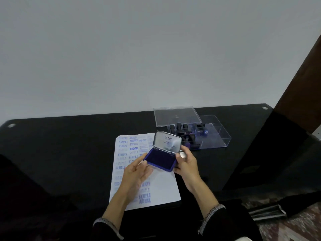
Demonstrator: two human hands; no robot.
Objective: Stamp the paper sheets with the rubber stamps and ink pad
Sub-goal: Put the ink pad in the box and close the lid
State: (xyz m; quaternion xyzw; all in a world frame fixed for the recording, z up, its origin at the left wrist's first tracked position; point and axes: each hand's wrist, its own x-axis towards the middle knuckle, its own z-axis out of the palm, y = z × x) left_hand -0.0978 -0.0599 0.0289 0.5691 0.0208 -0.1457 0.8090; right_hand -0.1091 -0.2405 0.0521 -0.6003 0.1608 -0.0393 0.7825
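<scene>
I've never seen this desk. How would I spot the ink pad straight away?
Start at the black table and find the white paper sheet covered in blue stamped words. Held above it between the left hand and right hand is the ink pad: a flat tin with dark blue ink and a shiny lid hinged open, unlike the black-handled rubber stamps in the clear box behind.

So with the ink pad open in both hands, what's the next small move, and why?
Probably set the ink pad down on the black table beside the paper sheet. Both the left hand and the right hand are on it, its lid is already up, and the stamps lie untouched in the clear box.
</scene>
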